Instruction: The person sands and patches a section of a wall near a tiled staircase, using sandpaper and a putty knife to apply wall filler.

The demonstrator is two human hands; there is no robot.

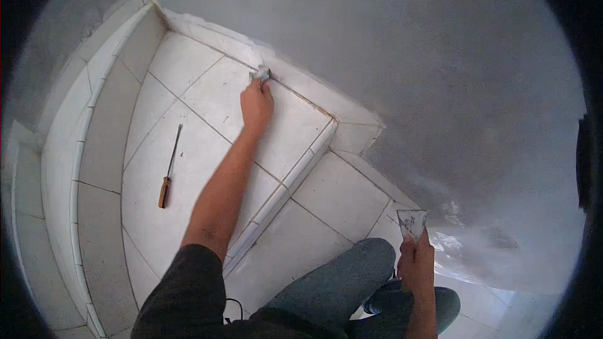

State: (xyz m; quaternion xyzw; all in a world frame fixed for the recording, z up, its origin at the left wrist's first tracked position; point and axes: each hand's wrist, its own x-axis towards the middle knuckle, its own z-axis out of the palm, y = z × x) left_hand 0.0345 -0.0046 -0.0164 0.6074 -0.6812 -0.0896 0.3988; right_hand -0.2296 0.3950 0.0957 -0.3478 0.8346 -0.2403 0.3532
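My left hand (256, 105) reaches far over the tiled step, its fingers closed on a small crumpled grey-white piece (260, 74), perhaps cloth or paper. That piece touches the white baseboard tile (295, 85) where it meets the step. Close to my right knee, my right hand (417, 260) grips a putty knife (412, 221), its wide, smeared blade pointing up and away from me. Left of my left forearm, a screwdriver (169, 169) with an orange-brown handle lies on the step tiles.
Grey plastered wall (377, 37) rises beyond the baseboard, with pale smears at lower right. Curved tiled steps (107, 144) climb on the left. A rounded step edge (279, 191) drops to a lower tiled level (342, 191). Small crumbs dot the tiles.
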